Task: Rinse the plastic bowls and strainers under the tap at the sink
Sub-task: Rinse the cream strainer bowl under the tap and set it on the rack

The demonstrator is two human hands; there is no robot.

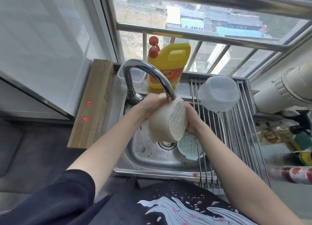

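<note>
Both hands are holding a white plastic strainer (168, 122) tipped on its side right under the tap spout (170, 96), above the sink (152, 159). The left hand (148, 106) is gripping the solid outer wall with curled fingers, and the right hand (190, 118) is cupping the perforated side, so each grip is clamped on the strainer. Whether water is running is hard to tell. To rinse well, I judge the strainer should be turning slowly under the spout so the flow is reaching every hole, with the grip staying firm on wet plastic. A second strainer (189, 147) is lying in the basin beside the drain (167, 144), probably waiting its turn. A clear plastic bowl (219, 93) is sitting upturned on the roll-up drying rack (236, 132). A yellow detergent bottle (167, 64) is standing behind the tap, near enough to be knocked by a raised elbow
</note>
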